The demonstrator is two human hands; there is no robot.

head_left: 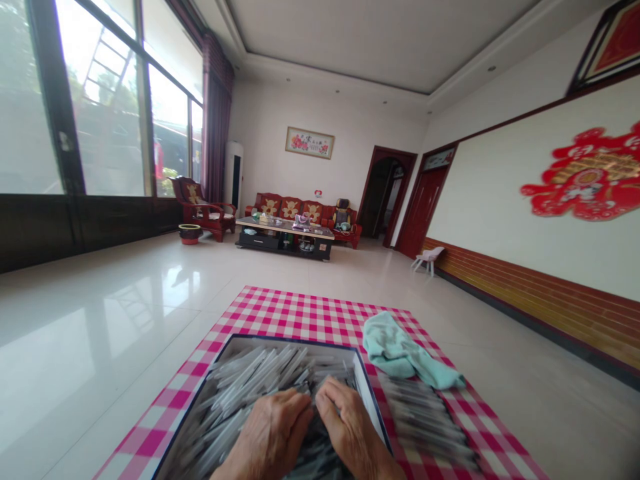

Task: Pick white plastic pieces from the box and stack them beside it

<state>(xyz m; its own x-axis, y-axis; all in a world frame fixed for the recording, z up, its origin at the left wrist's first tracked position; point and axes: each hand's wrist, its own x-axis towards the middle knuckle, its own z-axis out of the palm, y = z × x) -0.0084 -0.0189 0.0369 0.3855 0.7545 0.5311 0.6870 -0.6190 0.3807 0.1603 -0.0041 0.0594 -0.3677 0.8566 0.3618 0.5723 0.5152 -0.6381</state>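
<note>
Both of my hands are over a shallow white box (pixel 367 383) with a dark blue rim, filled with a jumble of clear pen barrels (pixel 260 373) and dark pieces. My left hand (pixel 277 427) has its fingers curled and closed near the middle of the box. Close beside it, my right hand (pixel 345 417) is also closed, thumb and fingers bent together. What either hand pinches is hidden by the fingers and blur. To the right of the box lies a row of clear pens (pixel 425 417) with dark ends, side by side.
A pink-and-white checked tablecloth (pixel 310 307) lies under everything. A crumpled mint-green cloth (pixel 400 350) rests at the right, against the row of pens. Beyond are a tiled floor, a low coffee table (pixel 285 228), a red wooden sofa (pixel 290 207) and a small pink chair (pixel 429 258).
</note>
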